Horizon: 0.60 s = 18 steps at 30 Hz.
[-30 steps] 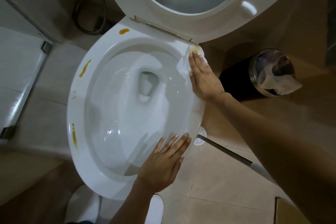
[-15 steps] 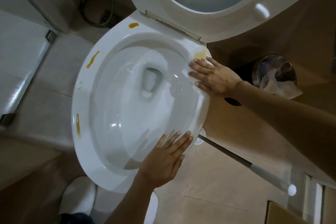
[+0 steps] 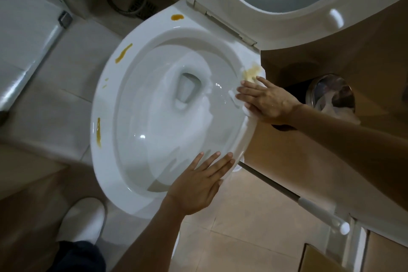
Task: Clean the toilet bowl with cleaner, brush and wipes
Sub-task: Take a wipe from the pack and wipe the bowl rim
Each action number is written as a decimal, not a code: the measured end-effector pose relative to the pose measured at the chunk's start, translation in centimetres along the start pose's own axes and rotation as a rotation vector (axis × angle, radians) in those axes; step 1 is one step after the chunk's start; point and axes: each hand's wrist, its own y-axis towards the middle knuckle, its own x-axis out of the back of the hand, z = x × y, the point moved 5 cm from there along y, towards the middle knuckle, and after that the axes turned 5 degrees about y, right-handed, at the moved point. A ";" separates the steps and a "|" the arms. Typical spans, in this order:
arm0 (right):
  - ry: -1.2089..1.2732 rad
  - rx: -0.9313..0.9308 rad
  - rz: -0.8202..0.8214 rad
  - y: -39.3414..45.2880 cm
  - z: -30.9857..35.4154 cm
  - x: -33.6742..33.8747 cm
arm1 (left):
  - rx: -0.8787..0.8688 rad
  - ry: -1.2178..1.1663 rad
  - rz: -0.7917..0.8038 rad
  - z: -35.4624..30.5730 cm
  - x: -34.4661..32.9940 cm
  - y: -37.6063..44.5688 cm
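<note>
Two flat open hands point(image 3: 262, 101) point(image 3: 198, 185) on the stained toilet rim point(image 3: 99, 104), right over a wipe point(image 3: 247, 111).

Raised toilet seat point(image 3: 265, 20): cut off by the top and right edges. Wipe point(image 3: 239, 104) on the bowl rim point(image 3: 101, 161): mostly hidden under the right hand point(image 3: 263, 102), only a white edge shows. Brush handle point(image 3: 287, 192): its head end is hidden behind the rim beside the left hand point(image 3: 198, 185). Bin point(image 3: 331, 97), right of the bowl: near side hidden by the right forearm, contents too blurred to tell. Cardboard box point(image 3: 318, 258): cut off by the bottom edge. White shoe point(image 3: 84, 218) below the bowl: partly covered by a dark trouser leg.
</note>
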 end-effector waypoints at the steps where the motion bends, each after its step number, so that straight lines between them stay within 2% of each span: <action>1: -0.003 0.002 0.009 -0.4 0.3 -0.1 | -0.002 -0.006 -0.001 0.0 -0.1 0.0; 5: -0.036 -0.002 0.076 -1.3 1.1 -0.4 | -0.007 -0.009 -0.009 -0.1 -0.2 -0.2; 12: -0.110 -0.069 0.082 -0.6 1.5 0.5 | -0.027 -0.005 0.005 0.1 0.0 -0.5; 18: -0.172 -0.026 0.155 -0.5 3.1 0.2 | -0.028 -0.020 0.057 0.2 -0.2 -0.4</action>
